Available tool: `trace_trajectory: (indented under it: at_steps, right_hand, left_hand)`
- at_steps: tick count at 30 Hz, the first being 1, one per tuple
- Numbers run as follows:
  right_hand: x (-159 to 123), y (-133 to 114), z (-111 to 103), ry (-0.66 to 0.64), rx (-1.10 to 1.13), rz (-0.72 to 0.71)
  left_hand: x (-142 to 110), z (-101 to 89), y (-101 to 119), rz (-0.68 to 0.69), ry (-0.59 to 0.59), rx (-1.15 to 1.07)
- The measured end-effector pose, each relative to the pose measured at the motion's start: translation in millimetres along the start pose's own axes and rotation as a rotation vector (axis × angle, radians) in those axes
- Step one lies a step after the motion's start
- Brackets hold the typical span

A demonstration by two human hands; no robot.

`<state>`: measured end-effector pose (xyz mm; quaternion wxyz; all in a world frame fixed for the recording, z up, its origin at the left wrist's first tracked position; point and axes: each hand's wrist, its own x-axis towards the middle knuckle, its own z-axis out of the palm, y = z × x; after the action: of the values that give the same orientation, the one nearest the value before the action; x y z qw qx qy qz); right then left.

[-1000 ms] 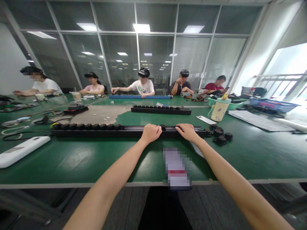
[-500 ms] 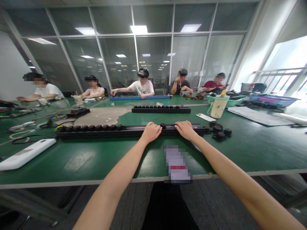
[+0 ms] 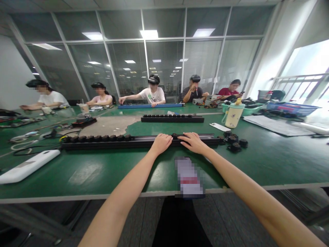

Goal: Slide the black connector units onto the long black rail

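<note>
A long black rail [image 3: 102, 144] lies crosswise on the green table, with a row of small black knob-like pieces [image 3: 89, 138] along its left part. Another black knob-like piece [image 3: 174, 136] sits on the rail between my hands. My left hand [image 3: 161, 142] is closed at that piece's left side, fingertips against it, the thumb hidden. Just to the right, my right hand [image 3: 193, 142] lies over the rail with its fingers apart, fingertips close to the piece. Whether they touch it I cannot tell. Several loose black pieces [image 3: 234, 146] lie beyond the rail's right end.
A phone [image 3: 190, 176] lies near the table edge before me. To the left is a white slab-shaped device [image 3: 29, 166]. Farther back are a second black rail [image 3: 172, 119], a white phone [image 3: 218, 127], a cup [image 3: 235, 116] and baskets [image 3: 293, 109]. Several people sit opposite.
My right hand has slid left along the rail, close to the piece between my hands, and its fingers have spread. My left hand has stayed nearly in place.
</note>
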<state>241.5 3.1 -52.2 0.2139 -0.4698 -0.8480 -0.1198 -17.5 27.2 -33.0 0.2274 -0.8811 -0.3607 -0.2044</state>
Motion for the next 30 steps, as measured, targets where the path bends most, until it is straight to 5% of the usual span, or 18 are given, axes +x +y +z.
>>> trace_trajectory:
  at_steps: [30]
  right_hand:
    - [1.6, -1.9, -0.5, 0.011, 0.001, 0.019]
  left_hand:
    - [-2.1, 0.5, 2.6, -0.026, 0.007, -0.048]
